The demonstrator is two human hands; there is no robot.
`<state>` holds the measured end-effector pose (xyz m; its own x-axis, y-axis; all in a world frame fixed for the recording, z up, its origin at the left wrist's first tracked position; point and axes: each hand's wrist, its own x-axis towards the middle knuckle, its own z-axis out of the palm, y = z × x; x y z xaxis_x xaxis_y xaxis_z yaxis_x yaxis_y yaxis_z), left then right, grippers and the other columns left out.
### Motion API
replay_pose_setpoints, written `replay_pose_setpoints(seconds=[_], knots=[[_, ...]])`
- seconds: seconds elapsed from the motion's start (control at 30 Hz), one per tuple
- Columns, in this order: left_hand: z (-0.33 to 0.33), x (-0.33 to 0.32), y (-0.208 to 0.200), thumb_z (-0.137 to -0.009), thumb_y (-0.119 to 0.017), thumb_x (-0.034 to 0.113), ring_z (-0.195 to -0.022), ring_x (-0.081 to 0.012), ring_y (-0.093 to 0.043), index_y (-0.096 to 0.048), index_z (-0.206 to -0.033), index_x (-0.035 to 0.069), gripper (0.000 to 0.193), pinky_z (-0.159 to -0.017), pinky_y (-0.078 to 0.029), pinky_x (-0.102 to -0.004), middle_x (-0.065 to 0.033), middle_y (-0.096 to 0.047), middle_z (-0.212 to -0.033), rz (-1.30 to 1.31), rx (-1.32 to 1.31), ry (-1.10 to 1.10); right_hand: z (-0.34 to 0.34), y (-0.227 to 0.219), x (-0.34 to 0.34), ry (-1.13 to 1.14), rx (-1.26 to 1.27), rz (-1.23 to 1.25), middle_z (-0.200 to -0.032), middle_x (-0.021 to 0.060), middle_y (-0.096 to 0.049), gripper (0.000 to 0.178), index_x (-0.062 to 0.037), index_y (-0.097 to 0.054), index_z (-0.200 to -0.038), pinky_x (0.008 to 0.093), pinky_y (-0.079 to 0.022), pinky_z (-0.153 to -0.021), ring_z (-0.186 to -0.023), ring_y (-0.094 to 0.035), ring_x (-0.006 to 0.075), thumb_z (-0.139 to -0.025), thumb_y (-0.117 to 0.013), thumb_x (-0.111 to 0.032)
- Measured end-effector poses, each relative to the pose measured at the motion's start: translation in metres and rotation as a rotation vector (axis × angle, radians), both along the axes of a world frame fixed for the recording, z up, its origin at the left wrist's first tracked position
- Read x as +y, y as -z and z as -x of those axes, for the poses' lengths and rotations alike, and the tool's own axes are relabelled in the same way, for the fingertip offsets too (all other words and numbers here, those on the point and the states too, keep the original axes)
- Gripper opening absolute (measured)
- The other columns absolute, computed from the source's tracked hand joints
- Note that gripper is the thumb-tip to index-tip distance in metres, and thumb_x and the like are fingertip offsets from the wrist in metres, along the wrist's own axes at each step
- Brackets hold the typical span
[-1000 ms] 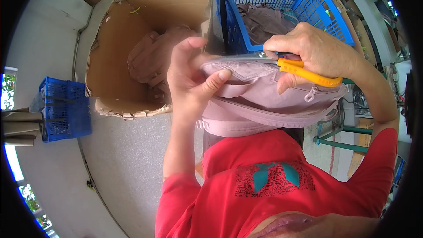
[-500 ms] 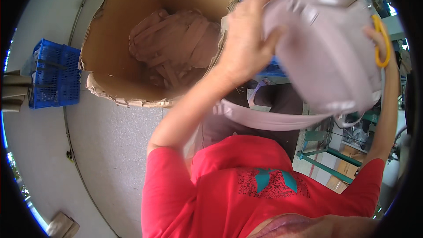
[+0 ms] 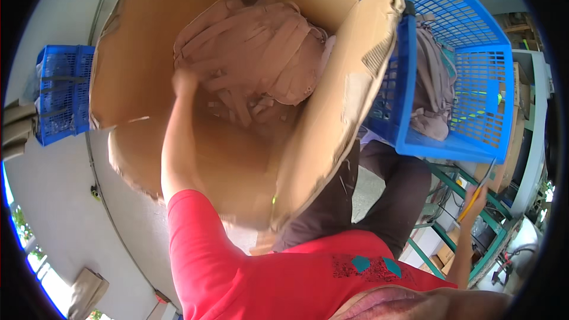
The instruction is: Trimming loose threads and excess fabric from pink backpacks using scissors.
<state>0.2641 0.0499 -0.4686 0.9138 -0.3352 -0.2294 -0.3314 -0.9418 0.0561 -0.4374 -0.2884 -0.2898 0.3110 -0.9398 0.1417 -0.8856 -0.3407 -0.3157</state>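
Observation:
My left arm reaches into a large cardboard box (image 3: 349,101). My left hand (image 3: 185,83) is at the left edge of a pile of dusty-pink bags with straps (image 3: 255,47) inside it. The fingers of that hand are blurred and partly hidden, so I cannot tell whether they grip anything. At the far right, low beside the green metal frame, my right hand (image 3: 472,201) is closed on yellow-handled scissors (image 3: 471,206). Their grey blades point up, near the lower corner of a blue plastic crate (image 3: 403,142).
More mauve-grey bags (image 3: 432,83) lie inside the blue crate, which stands right beside the box. A second blue crate (image 3: 65,95) is by the wall on the left. A green metal frame (image 3: 492,225) stands at the right. The box's rim is torn and uneven.
The mauve bag that I held up between both hands has left them. My left hand has gone down into the box; my right hand has dropped lower with the scissors. The box appears nearer.

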Motion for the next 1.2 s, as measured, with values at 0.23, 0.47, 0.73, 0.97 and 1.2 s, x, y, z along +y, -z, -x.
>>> replay_pose_setpoints(seconds=[0.23, 0.47, 0.73, 0.97, 1.2], knots=[[-0.11, -0.029, 0.143, -0.079, -0.052, 0.019, -0.097, -0.0394, -0.054, -0.054, -0.1, -0.004, 0.032, -0.082, -0.044, -0.0435, -0.0235, -0.057, -0.102, 0.256, 0.024, -0.005, 0.089, 0.027, 0.106, 0.355, 0.271, -0.349, -0.062, 0.0006, -0.041, 0.04, 0.004, -0.047, -0.113, 0.0228, -0.035, -0.049, -0.056, -0.041, 0.0085, -0.076, -0.055, -0.006], [-0.206, 0.062, 0.217, -0.075, -0.066, 0.036, -0.081, -0.0237, -0.059, -0.058, -0.1, -0.009, 0.052, -0.072, -0.046, -0.0369, -0.0149, -0.063, -0.091, 0.526, -0.035, -0.114, 0.027, 0.04, 0.102, 0.279, 0.381, -0.48, -0.061, 0.0039, -0.05, 0.041, -0.0009, -0.046, -0.109, 0.0276, -0.04, -0.049, -0.053, -0.048, 0.0118, -0.071, -0.06, -0.004], [-0.026, -0.033, 0.109, -0.084, -0.054, 0.019, -0.079, -0.034, -0.06, -0.06, -0.096, -0.003, 0.026, -0.068, -0.047, -0.0405, -0.0204, -0.062, -0.088, 0.593, -0.052, 0.135, -0.013, 0.03, 0.119, 0.31, 0.147, -0.512, -0.061, 0.0039, -0.055, 0.042, 0.0003, -0.05, -0.108, 0.0244, -0.044, -0.054, -0.056, -0.052, 0.0089, -0.07, -0.065, -0.008], [0.04, -0.023, -0.183, -0.082, -0.05, -0.001, -0.07, -0.021, -0.06, -0.057, -0.098, -0.005, 0.018, -0.067, -0.047, -0.0301, -0.0144, -0.061, -0.079, 0.937, -0.136, 0.441, -0.031, 0.004, 0.119, 0.112, -0.222, -0.307, -0.067, 0.0027, -0.055, 0.043, -0.0042, -0.049, -0.113, 0.0254, -0.045, -0.059, -0.064, -0.054, 0.0095, -0.072, -0.065, -0.007], [0.153, 0.015, -0.447, -0.075, -0.058, -0.001, -0.063, -0.0161, -0.048, -0.06, -0.097, -0.001, 0.022, -0.062, -0.039, -0.0271, -0.0062, -0.052, -0.069, 0.751, -0.345, 0.866, -0.1, -0.114, 0.074, -0.294, -0.719, -0.119, -0.086, 0.001, -0.054, 0.05, -0.0021, -0.044, -0.122, 0.0209, -0.043, -0.068, -0.076, -0.051, 0.0077, -0.076, -0.065, -0.008]])
